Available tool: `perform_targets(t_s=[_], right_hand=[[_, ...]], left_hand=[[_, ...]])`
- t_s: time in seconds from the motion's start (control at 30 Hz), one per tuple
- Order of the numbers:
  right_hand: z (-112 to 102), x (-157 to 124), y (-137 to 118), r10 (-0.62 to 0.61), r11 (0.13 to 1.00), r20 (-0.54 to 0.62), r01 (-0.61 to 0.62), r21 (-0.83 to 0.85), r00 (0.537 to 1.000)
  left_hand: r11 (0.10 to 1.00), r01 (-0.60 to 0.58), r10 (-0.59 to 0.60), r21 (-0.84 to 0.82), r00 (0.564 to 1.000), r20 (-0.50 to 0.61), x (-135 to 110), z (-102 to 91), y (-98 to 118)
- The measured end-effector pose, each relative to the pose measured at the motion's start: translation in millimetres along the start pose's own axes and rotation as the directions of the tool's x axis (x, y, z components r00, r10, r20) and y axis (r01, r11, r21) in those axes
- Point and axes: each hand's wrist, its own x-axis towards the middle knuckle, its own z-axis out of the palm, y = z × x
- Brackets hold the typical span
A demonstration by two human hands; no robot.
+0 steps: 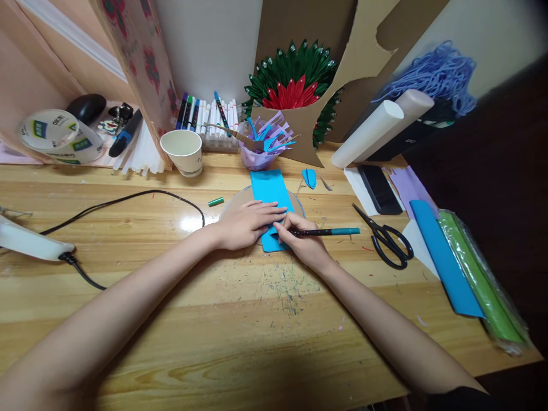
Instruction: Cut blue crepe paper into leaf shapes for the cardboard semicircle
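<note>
A strip of blue paper (pixel 270 185) lies over a round cardboard disc (pixel 234 204) on the wooden table. My left hand (pixel 248 224) rests flat on the paper, fingers stretched across it to the right. Near the strip's lower end, my right hand (pixel 303 242) grips a dark marker pen (pixel 331 232) with a teal end, its tip hidden by the fingers. A green pen cap (pixel 216 201) sits left of the disc. Just beyond the disc at the right are small blue cut pieces (pixel 309 178). Black-handled scissors (pixel 387 240) lie open to the right.
Behind stand a paper cup (pixel 183 153), a box of markers (pixel 214 123) and a tub of paper shreds (pixel 261 148). At right are a phone (pixel 379 189), blue paper (pixel 447 262) and a green wrapped roll (pixel 483 279). A glue gun (pixel 34 240) with its cord is left.
</note>
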Motion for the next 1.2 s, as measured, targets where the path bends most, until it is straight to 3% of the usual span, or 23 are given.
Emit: perform_targets(t_s=[0.1, 0.23, 0.37, 0.73, 0.93, 1.03, 1.1, 1.2], right_hand=[[0.2, -0.1, -0.5, -0.002, 0.999, -0.048, 0.0, -0.034, 0.999], [0.0, -1.1, -1.7, -0.002, 0.999, 0.054, 0.004, -0.049, 0.999], [-0.7, -2.0, -2.3, 0.011, 1.0, 0.039, -0.01, -0.025, 0.999], [-2.1, -2.3, -6.2, 0.048, 0.998, 0.177, -0.052, 0.019, 0.983], [-3.3, -2.4, -4.9, 0.027, 0.998, 0.191, -0.037, 0.048, 0.981], [-3.3, -2.3, -2.9, 0.039, 0.993, 0.116, -0.051, 0.105, 0.993], [-3.0, -2.4, -2.3, 0.025, 0.998, 0.097, -0.031, 0.055, 0.995], [-2.5, -2.8, -2.8, -0.001, 1.0, 0.186, 0.006, -0.025, 0.983]], left_hand=[[1.0, 0.003, -0.003, 0.005, 1.0, 0.005, 0.0, -0.3, 0.4], [1.0, -0.004, 0.004, 0.003, 1.0, 0.018, 0.2, -1.3, 0.8], [1.0, 0.002, -0.003, 0.006, 1.0, 0.02, -0.3, -2.0, 1.0], [1.0, 0.016, -0.016, -0.002, 1.0, 0.01, 0.3, -0.3, 0.4], [1.0, 0.014, -0.014, -0.002, 1.0, 0.021, -0.1, -1.3, 0.9], [1.0, 0.014, -0.014, -0.002, 1.0, 0.02, -0.3, -1.8, 1.4], [1.0, 0.012, -0.012, -0.003, 1.0, 0.021, -0.4, -1.9, 1.6], [1.0, 0.017, -0.017, -0.006, 0.999, 0.028, -0.6, -2.5, 2.1]])
